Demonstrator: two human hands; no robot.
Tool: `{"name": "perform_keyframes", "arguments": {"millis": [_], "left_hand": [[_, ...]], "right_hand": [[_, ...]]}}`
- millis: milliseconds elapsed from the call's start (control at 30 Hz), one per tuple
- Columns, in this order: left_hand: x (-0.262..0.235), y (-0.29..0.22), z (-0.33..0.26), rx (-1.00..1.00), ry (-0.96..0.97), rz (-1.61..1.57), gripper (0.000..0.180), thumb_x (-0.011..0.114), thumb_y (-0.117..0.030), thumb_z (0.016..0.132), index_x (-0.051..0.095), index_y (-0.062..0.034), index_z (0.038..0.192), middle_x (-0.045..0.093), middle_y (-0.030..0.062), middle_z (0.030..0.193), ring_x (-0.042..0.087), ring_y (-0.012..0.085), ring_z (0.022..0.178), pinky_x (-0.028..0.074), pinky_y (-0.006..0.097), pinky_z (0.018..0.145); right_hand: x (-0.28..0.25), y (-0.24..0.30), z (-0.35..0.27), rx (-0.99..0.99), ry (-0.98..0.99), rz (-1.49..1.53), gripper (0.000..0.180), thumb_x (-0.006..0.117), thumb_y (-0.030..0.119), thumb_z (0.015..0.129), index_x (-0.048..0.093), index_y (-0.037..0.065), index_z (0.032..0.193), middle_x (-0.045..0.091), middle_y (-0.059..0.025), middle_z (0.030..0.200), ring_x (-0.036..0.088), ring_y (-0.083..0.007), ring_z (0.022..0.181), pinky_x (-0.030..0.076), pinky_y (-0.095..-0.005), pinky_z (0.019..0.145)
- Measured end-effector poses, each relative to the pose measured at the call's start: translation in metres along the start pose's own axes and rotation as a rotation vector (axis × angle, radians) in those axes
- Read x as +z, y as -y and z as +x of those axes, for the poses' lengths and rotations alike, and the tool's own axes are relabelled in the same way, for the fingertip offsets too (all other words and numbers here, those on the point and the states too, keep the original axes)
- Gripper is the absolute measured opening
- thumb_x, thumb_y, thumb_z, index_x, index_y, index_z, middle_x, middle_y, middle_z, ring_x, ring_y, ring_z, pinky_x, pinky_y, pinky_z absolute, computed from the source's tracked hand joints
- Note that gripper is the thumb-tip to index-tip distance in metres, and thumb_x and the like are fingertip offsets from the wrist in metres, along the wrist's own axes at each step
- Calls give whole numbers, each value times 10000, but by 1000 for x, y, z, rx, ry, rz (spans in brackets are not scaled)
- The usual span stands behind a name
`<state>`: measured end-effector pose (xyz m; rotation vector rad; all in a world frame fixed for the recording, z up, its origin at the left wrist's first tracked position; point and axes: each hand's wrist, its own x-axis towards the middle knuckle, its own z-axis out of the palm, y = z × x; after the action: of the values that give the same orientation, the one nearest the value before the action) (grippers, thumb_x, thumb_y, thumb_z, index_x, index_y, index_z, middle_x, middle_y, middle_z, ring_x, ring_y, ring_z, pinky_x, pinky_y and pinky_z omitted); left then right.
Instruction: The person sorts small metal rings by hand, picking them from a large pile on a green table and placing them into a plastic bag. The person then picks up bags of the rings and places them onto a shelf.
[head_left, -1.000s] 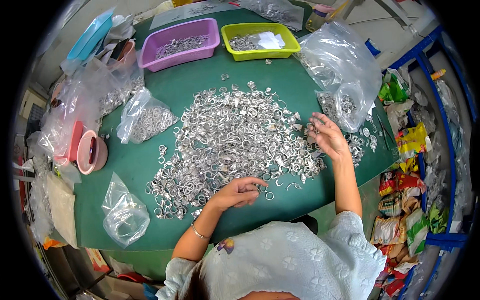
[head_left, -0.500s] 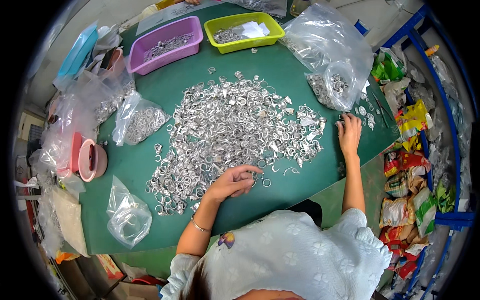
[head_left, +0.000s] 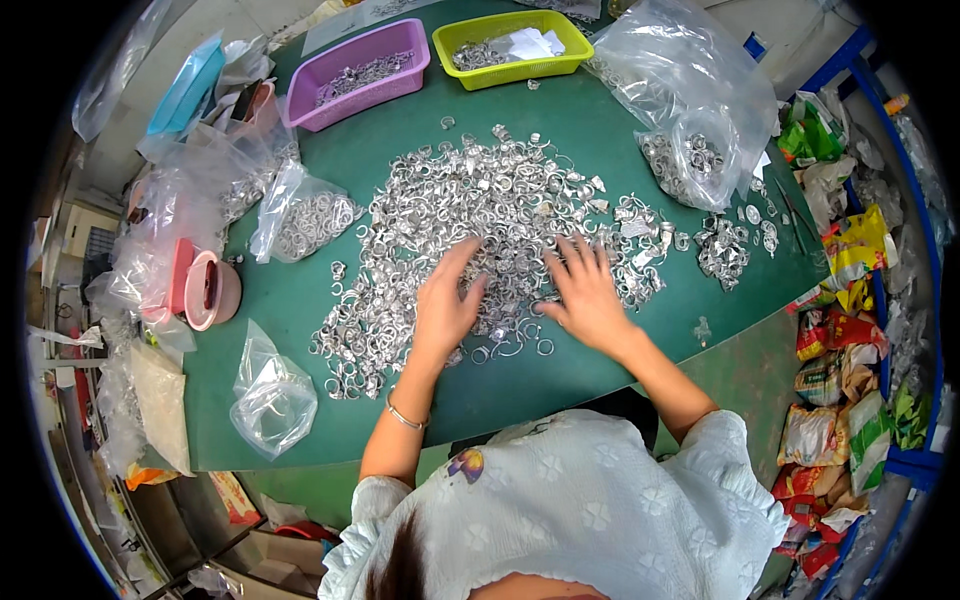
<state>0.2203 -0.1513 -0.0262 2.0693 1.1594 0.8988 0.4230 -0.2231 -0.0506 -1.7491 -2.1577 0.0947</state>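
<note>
A large heap of small silver metal rings [head_left: 480, 215] is spread over the green table [head_left: 500, 120]. My left hand [head_left: 445, 300] lies flat on the near edge of the heap, fingers spread. My right hand [head_left: 585, 290] rests palm down beside it on the rings, fingers also apart. Neither hand grips anything that I can see. A thin bracelet sits on my left wrist. A smaller cluster of rings [head_left: 722, 245] lies to the right of my right hand.
A purple basket [head_left: 355, 75] and a yellow-green basket [head_left: 510, 45] with rings stand at the far edge. Clear plastic bags of rings lie at right [head_left: 680, 110], left [head_left: 305, 215] and near left [head_left: 270, 395]. Pink containers [head_left: 205, 290] sit left. Snack packets [head_left: 840, 400] pile at right.
My right hand has come back from the far right cluster to the heap's near edge. My left hand moved up onto the rings. The camera view shifted.
</note>
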Motion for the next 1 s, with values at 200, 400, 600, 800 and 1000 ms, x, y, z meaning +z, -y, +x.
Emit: {"name": "perform_keyframes", "arguments": {"millis": [200,400,600,800,1000], "left_hand": [[8,11,19,6,83,420,351,608,-198,822,557,-129,1163,487,97,1286,628,353,756,508,420,682],[5,9,-4,-81,35,513,300,588,-157,823,558,-145,1121,488,113,1278,632,342,690,515,418,612],[2,7,-23,-103,-59,532,295,573,-72,801,567,-128,1091,492,135,1273,633,328,675,516,403,604],[-4,13,-53,-138,-104,412,210,587,-87,807,612,-112,1014,506,147,1260,637,316,651,516,381,574],[-4,11,-61,-170,-145,330,209,592,-88,809,622,-117,1014,516,161,1253,641,309,644,523,360,569]], "right_hand": [[5,10,-24,-127,-68,394,359,648,159,777,559,23,1098,519,-139,1193,448,-331,1166,355,-424,970],[-10,-30,-9,136,-350,308,181,646,88,762,610,18,925,580,-110,963,502,-294,902,404,-388,797],[9,-23,16,44,-260,166,208,676,101,738,612,25,921,584,-86,905,502,-286,890,388,-384,783],[-20,-29,1,318,-86,1260,292,625,-51,777,588,-22,1066,628,-68,890,595,-119,788,474,-238,704],[-41,-9,-21,190,-120,1521,271,579,-87,807,567,-65,1077,625,-104,963,609,-174,943,490,-272,839]]}}
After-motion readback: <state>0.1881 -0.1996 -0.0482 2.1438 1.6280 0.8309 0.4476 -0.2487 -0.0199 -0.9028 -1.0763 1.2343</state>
